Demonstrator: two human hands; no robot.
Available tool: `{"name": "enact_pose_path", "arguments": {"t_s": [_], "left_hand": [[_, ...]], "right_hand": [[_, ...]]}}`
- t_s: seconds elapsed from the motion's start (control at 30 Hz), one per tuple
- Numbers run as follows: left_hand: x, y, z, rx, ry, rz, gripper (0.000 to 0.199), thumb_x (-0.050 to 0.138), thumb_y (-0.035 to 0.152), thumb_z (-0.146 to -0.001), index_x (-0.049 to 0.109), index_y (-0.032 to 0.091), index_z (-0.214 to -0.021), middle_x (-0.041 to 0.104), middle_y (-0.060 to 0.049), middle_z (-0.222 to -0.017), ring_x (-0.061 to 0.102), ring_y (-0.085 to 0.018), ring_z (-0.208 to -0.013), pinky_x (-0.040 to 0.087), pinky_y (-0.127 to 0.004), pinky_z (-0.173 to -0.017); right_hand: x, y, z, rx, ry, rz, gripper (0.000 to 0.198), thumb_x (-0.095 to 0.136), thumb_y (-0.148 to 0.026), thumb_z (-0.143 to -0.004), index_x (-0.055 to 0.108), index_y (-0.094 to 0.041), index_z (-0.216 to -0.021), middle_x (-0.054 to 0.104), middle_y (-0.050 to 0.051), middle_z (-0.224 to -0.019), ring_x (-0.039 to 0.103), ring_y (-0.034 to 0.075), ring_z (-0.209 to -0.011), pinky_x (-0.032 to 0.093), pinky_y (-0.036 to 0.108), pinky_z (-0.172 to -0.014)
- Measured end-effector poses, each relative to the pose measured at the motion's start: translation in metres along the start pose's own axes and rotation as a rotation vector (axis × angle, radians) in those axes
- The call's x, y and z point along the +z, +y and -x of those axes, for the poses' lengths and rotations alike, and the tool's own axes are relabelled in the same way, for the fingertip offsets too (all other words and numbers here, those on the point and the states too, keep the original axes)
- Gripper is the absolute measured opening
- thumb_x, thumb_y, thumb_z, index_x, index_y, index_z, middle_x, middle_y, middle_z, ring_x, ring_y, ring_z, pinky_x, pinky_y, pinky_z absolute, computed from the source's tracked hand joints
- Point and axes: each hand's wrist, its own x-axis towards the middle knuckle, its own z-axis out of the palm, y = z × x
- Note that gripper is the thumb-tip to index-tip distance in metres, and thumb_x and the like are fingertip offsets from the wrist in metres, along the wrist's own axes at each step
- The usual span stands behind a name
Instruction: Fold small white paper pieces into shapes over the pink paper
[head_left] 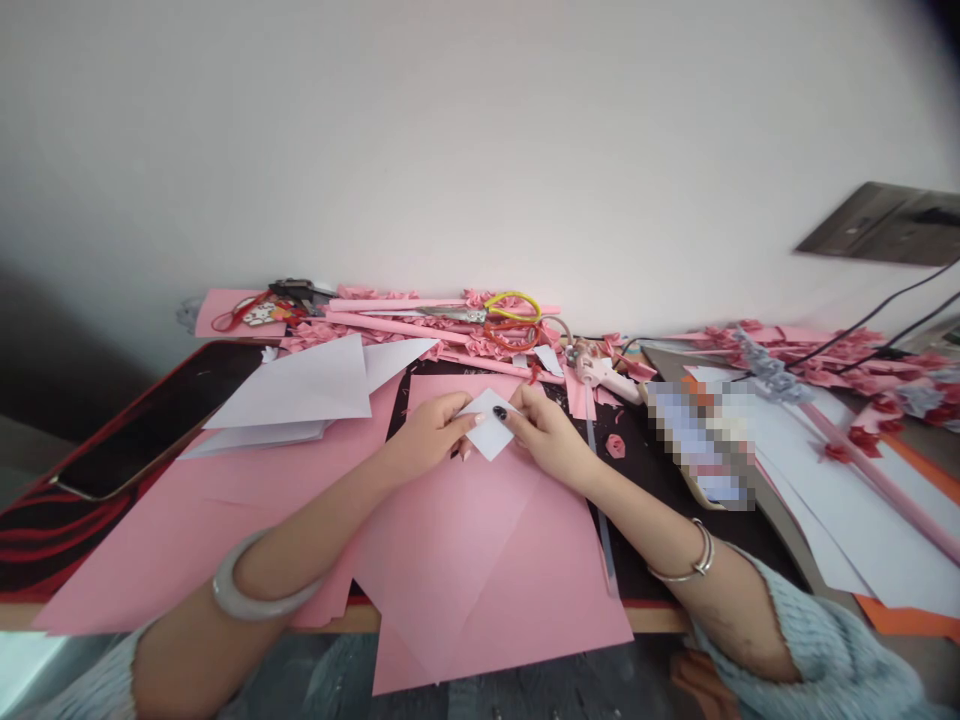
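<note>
A small square of white paper (489, 438), turned corner-up, is held between my two hands above the pink paper sheets (480, 540). My left hand (435, 430) grips its left edge, thumb on top and fingertips underneath. On the opposite side my right hand (547, 428) pinches it, the dark-nailed thumb pressing on its face. Whether the square is folded in layers I cannot tell. Just right of my right hand lie a pink curled paper piece (615, 446) and a clear glue stick (606, 540).
White sheets (292, 385) lie on pink paper at left, beside a large dark phone or tablet (161, 420). Behind are scissors (457, 314), pink paper flower stems (397, 325) and a glue gun (600, 372). A blurred-out phone (697, 440) and more white sheets (810, 480) are at right.
</note>
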Motion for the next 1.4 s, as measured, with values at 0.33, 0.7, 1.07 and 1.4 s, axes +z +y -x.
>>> {"name": "enact_pose_path", "arguments": {"t_s": [0.33,0.7,1.07,1.4], "left_hand": [[-0.006,0.009,0.003,-0.104,-0.126,0.107,0.021,0.055,0.034,-0.082,0.053,0.014,-0.077,0.061,-0.001,-0.060,0.057,-0.012,-0.054,0.041,-0.024,-0.054],[-0.013,0.002,0.003,-0.118,-0.224,0.203,0.025,0.057,0.037,-0.082,0.057,0.013,-0.078,0.062,0.000,-0.058,0.057,-0.011,-0.054,0.040,-0.021,-0.052],[-0.014,0.004,0.004,-0.135,-0.273,0.361,0.024,0.060,0.037,-0.080,0.057,0.013,-0.080,0.059,0.001,-0.060,0.053,-0.008,-0.046,0.037,-0.020,-0.047],[-0.020,0.002,0.004,-0.003,-0.171,0.345,0.040,0.060,0.042,-0.078,0.041,0.016,-0.054,0.044,0.006,-0.041,0.034,-0.005,-0.040,0.024,-0.021,-0.044]], "right_hand": [[-0.006,-0.003,0.000,0.058,-0.307,-0.187,0.026,0.044,-0.038,-0.088,0.056,-0.014,-0.089,0.047,-0.002,-0.064,0.034,0.008,-0.050,0.027,0.021,-0.046],[-0.008,0.003,-0.001,0.067,-0.409,-0.406,0.030,0.047,-0.040,-0.087,0.057,-0.012,-0.090,0.044,-0.003,-0.065,0.030,0.005,-0.050,0.021,0.020,-0.045],[-0.009,0.000,0.000,0.111,-0.437,-0.702,0.026,0.054,-0.036,-0.084,0.057,-0.011,-0.079,0.035,-0.007,-0.051,0.023,0.003,-0.041,0.014,0.021,-0.042],[-0.011,-0.004,-0.002,0.125,-0.400,-0.739,0.028,0.056,-0.033,-0.084,0.047,-0.014,-0.065,0.033,-0.009,-0.048,0.022,0.002,-0.039,0.013,0.020,-0.042]]}}
